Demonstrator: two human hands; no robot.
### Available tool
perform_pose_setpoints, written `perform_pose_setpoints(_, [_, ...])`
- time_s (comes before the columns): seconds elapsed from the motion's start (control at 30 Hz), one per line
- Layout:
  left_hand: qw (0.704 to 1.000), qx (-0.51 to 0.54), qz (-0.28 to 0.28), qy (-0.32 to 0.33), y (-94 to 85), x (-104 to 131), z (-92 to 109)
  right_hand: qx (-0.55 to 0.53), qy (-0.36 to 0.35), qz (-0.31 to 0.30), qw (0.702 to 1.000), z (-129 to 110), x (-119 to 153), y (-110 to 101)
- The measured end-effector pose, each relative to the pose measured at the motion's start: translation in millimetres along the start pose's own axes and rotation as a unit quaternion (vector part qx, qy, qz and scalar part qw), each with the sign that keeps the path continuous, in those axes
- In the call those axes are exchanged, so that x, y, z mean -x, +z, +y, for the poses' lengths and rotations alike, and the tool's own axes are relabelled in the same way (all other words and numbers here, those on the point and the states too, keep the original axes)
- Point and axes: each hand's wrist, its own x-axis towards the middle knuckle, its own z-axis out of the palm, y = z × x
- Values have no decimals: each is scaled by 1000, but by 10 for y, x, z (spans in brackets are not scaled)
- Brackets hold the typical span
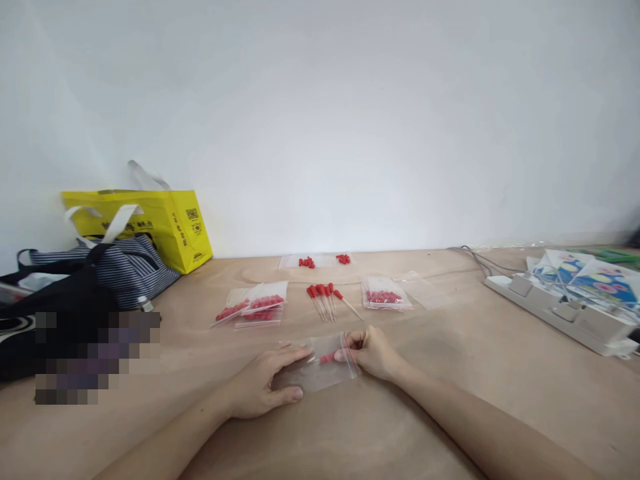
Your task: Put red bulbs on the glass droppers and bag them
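Note:
A clear zip-lock bag lies on the table in front of me, its mouth toward the right. My left hand rests on the bag's left end, fingers stretched and thumb apart. At the mouth, my right hand is closed on a dropper with a red rubber bulb, partly inside the bag; its thumb reaches into the opening. Just beyond the bag, several loose red-bulbed droppers lie side by side, with one slanting off to the right.
Filled bags of droppers lie at left and right; a flat clear bag adjoins the right one. More droppers lie by the wall. A yellow bag and striped bag stand left, a power strip right.

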Motion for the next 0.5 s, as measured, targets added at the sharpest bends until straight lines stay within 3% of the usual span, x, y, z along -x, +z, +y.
perform_pose_setpoints(0.1, [1000,-4,-8,1,-9,-10,-4,62,-30,-34,997,-50,-75,-147])
perform_pose_setpoints(0.23, [1000,1,-5,25,0,-55,-32,209,31,109,971,-119,-349,-314])
perform_pose_setpoints(0.3, [999,7,-2,36,13,-75,-46,244,62,143,957,-143,-539,-316])
perform_pose_setpoints(0.5, [999,2,12,44,49,-73,-69,331,116,114,929,-219,-894,-166])
